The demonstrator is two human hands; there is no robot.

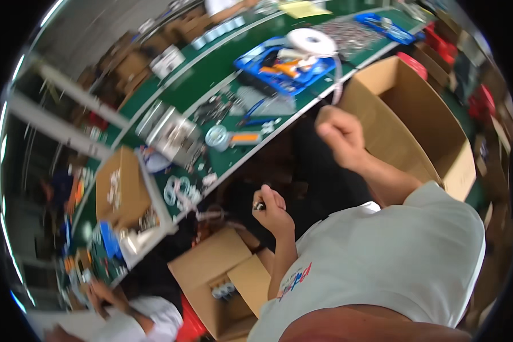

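Note:
My left hand (273,212) is closed in front of my body, over my dark-trousered lap. A small dark piece with a shiny end (259,206) pokes out of its fist; its kind is not clear. Farther right and higher, my right hand (342,135) is closed too, smeared by motion, and what it may hold is hidden. Just above it, a white strip (338,80) hangs over the bench edge from a white roll (311,42). The two hands are apart.
The green workbench (233,157) carries a blue tray (248,62) of parts, a clear-headed tool with an orange stripe (239,138) and a metal box (168,132). An open carton (376,114) stands at right, another (205,265) at lower left. A co-worker's hands (100,293) are at far left.

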